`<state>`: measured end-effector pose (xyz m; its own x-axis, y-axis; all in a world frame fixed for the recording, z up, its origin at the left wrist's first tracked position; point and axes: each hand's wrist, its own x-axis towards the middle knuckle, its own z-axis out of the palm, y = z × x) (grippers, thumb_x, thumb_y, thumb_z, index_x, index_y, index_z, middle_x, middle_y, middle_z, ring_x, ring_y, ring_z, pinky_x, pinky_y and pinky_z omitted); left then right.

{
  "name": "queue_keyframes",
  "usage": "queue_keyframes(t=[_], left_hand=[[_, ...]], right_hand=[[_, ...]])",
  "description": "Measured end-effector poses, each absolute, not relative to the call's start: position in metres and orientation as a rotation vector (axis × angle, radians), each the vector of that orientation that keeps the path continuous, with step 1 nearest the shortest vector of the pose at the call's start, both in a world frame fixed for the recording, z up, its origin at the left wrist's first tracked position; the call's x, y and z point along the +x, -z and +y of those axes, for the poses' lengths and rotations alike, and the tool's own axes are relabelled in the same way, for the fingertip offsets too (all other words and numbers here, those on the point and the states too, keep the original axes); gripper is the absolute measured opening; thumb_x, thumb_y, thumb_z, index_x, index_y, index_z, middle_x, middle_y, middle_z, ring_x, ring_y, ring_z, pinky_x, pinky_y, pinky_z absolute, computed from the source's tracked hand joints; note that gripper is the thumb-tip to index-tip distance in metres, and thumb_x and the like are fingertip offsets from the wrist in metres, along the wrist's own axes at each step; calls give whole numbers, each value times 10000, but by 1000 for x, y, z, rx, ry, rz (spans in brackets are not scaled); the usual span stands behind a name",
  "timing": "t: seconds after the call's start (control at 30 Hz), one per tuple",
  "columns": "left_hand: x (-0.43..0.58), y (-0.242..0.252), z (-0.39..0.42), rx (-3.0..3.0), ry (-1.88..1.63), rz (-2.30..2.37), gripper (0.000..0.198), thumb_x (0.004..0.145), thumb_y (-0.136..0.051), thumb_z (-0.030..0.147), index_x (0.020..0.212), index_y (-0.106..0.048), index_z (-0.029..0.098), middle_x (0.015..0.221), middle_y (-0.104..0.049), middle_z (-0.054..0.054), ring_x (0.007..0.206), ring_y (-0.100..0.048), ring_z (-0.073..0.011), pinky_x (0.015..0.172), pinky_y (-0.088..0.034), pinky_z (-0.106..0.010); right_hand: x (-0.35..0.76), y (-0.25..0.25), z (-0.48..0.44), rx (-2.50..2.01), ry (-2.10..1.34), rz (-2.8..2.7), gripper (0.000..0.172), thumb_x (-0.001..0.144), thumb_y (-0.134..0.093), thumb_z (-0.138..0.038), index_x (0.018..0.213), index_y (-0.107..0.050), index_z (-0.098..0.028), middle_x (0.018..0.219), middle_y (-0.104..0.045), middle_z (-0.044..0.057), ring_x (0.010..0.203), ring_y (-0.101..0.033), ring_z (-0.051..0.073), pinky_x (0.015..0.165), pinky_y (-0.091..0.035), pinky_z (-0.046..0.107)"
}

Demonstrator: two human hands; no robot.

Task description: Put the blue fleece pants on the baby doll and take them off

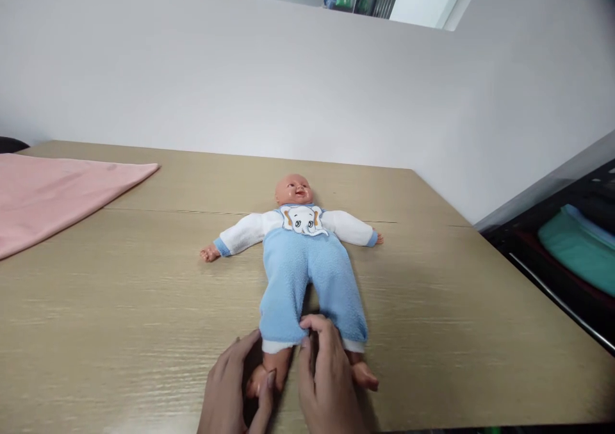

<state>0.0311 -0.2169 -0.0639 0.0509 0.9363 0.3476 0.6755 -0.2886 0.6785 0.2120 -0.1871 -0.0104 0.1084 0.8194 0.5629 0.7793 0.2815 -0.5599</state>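
A baby doll (307, 261) lies face up on the table, arms spread and head away from me. It wears a blue and white suit with an elephant face (304, 220) on the chest. Around the doll's lower leg on the left of the view curls my left hand (230, 386), fingertips at the outer cuff and thumb against the foot (257, 381). My right hand (327, 379) is between the legs, its thumb and forefinger pinching the inner edge of that same trouser leg (283, 312). The doll's other foot (365, 376) shows beyond my right hand.
Pink cloth (57, 197) covers the left side of the wooden table (432, 331). A pale wall (240, 82) rises behind the far edge. To the right, past the table edge, a dark rack holds folded green cloth (579, 248).
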Motion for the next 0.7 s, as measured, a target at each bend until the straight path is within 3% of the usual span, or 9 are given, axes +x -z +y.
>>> queue_keyframes(t=[0.13,0.33,0.47,0.7], left_hand=[[32,64,-217,1999,-1104,1650,519,1021,-592,467,1505,-541,287,1387,-740,-152,1223,-726,-389,971,-630,-579],[27,62,-214,2072,-1093,1647,540,996,-642,433,1494,-519,262,1351,-755,-159,1170,-756,-376,898,-668,-556],[28,60,-213,2103,-1101,1635,534,986,-666,392,1477,-513,251,1295,-766,-170,1113,-776,-371,854,-686,-533],[32,56,-214,2086,-1150,1646,547,966,-670,417,1474,-517,283,1271,-751,-154,1102,-745,-376,856,-678,-558]], right_hand=[[209,9,-187,-1499,-177,-1685,311,981,-382,-66,1131,-572,-260,936,-696,23,856,-727,194,762,-587,313],[211,6,-193,-1414,-227,-1807,377,960,-484,-127,1306,-574,-244,1184,-712,94,1113,-702,269,929,-610,415],[215,6,-195,-1398,-124,-1838,417,926,-639,-188,1335,-628,-264,1307,-693,119,1163,-716,304,960,-630,445],[204,5,-187,-1438,-144,-1655,331,810,-611,-112,1108,-633,-254,1039,-735,72,971,-747,267,814,-649,380]])
